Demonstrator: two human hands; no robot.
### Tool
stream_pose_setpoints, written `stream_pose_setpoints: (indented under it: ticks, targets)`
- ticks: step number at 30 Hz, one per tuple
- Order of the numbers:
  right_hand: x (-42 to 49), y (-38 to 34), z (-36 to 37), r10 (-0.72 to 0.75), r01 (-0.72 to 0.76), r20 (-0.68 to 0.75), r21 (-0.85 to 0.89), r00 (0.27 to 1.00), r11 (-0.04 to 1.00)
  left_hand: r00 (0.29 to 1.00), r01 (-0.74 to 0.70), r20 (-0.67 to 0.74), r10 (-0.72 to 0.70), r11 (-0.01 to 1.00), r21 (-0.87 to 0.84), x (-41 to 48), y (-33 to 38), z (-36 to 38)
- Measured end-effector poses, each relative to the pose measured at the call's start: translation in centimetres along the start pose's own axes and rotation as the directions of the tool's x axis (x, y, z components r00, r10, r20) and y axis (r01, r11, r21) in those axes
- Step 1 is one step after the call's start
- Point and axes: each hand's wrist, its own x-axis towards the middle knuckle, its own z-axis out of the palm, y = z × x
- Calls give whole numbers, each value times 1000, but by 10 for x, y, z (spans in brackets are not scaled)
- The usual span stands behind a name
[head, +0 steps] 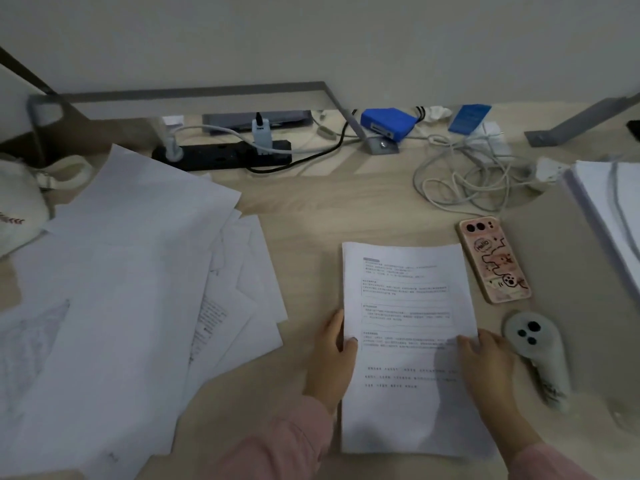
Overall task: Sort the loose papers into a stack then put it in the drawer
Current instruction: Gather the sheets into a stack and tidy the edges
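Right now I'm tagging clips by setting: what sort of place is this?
Probably an office desk: loose papers spread out, a black power strip with plugs, and tangled charger cables.
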Motion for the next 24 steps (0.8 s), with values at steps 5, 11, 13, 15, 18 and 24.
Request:
stream_pose_setpoints:
  ticks: [5,11,13,15,18,24]
  targets:
    - [12,-16,8,2,-10,92,86,996,996,998,46,-39,-51,993,-105,0,6,-10]
    - [16,-48,33,-97,46,230,217,968,975,979,68,-182,-90,990,-125,11,4,-40]
    - [16,-58,41,-136,78,240,236,961,969,970,82,-220,-108,989,-125,12,5,-49]
    - [17,-63,48,-164,111,227,229,960,967,966,82,-233,-111,988,-131,13,6,-54]
    - [20,-61,53,-174,140,203,171,964,975,971,81,-215,-107,989,-125,14,6,-58]
    - [21,-58,46,-163,138,158,159,974,978,987,90,-124,-106,987,-135,16,-1,-59]
